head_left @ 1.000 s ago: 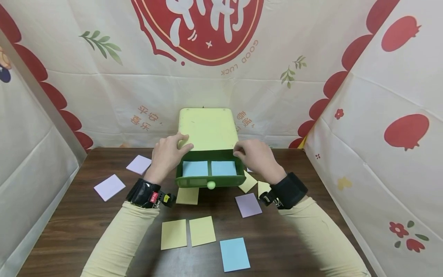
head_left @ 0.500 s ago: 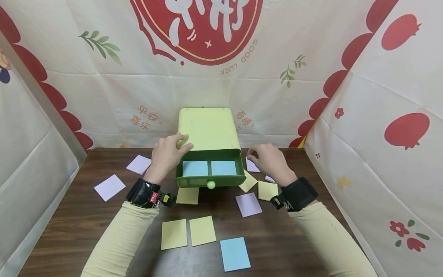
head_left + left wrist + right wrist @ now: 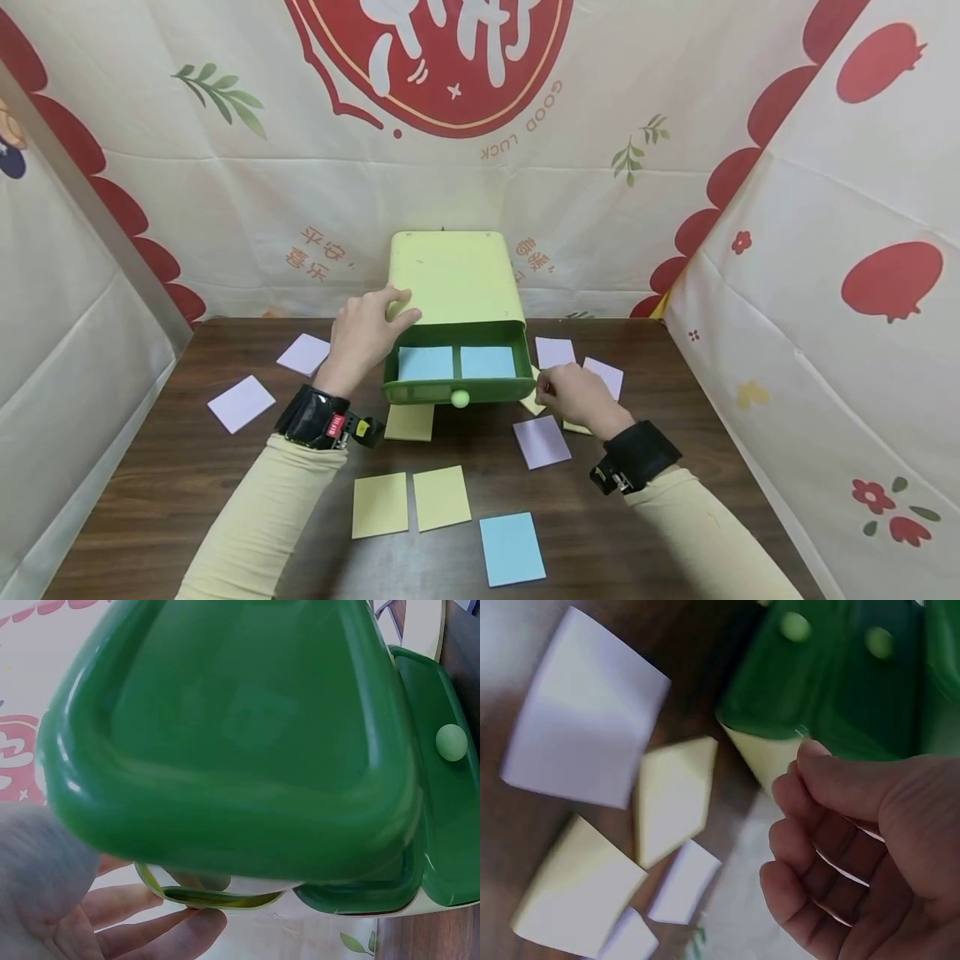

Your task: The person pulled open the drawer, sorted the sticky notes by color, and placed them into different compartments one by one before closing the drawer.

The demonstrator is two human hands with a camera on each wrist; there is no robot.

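Note:
A pale yellow box (image 3: 453, 275) with green drawers stands at the back of the table. One green drawer (image 3: 420, 392) is pulled out, with a blue paper pad (image 3: 425, 364) and a second blue pad (image 3: 487, 362) side by side, a divider between them. My left hand (image 3: 362, 337) rests at the box's left edge, thumb and forefinger spread apart; the drawer's green underside (image 3: 247, 750) fills much of the left wrist view. My right hand (image 3: 583, 396) hovers right of the drawer, over the notes, fingers loosely curled with nothing seen between them.
Around the box lie a purple pad (image 3: 542, 442), a yellow pad (image 3: 380, 505), another yellow pad (image 3: 441, 498), a blue pad (image 3: 513, 549) and several pale lilac ones, such as a lilac pad (image 3: 242, 404). Printed cloth walls (image 3: 787, 350) enclose the table.
My right hand has moved from the drawer's right rim out to the right and then toward me, uncovering lilac pads. The left hand stays at the box.

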